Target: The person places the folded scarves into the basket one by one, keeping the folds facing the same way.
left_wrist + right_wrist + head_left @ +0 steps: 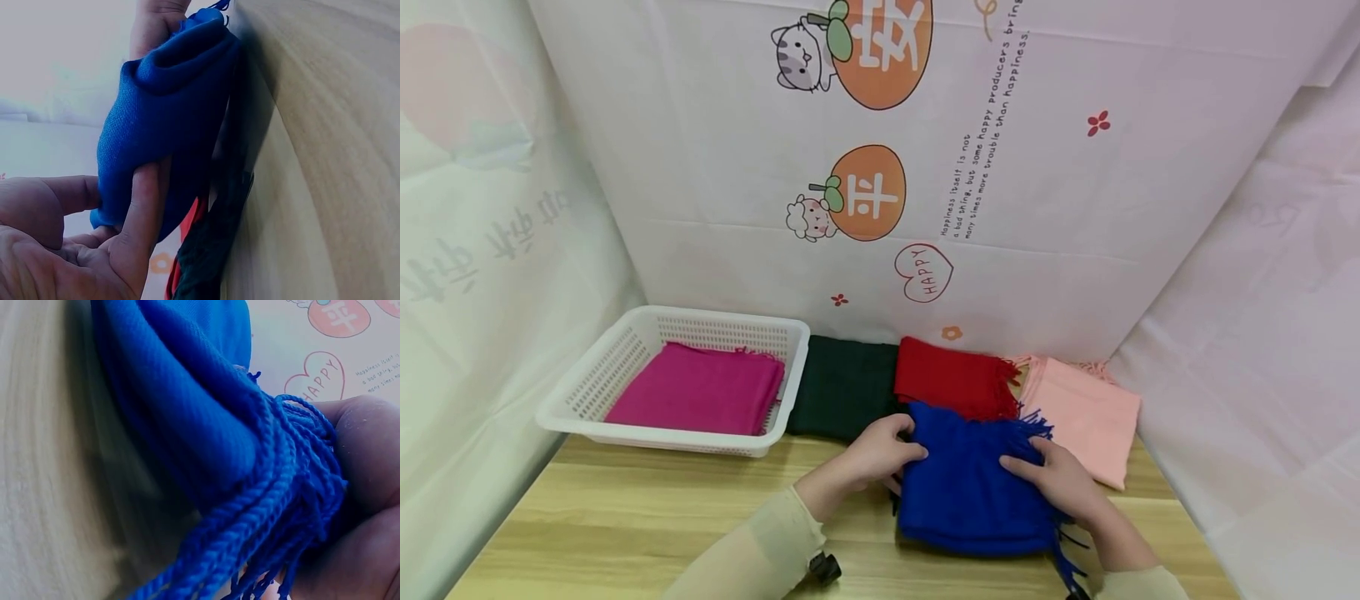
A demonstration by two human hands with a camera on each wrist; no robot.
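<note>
Left hand (880,452) and right hand (1063,481) grip the blue scarf (973,487) at opposite sides; step appears two-handed handling; next move likely needs even support.

The right hand (374,475) grips a folded blue cloth (181,406) at its twisted fringe (281,472).

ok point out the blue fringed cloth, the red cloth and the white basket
Blue fringed cloth (973,492): head view, middle of its broad visible face
Red cloth (951,377): head view, middle of its visible upper surface
White basket (670,437): head view, on its front rim
</note>
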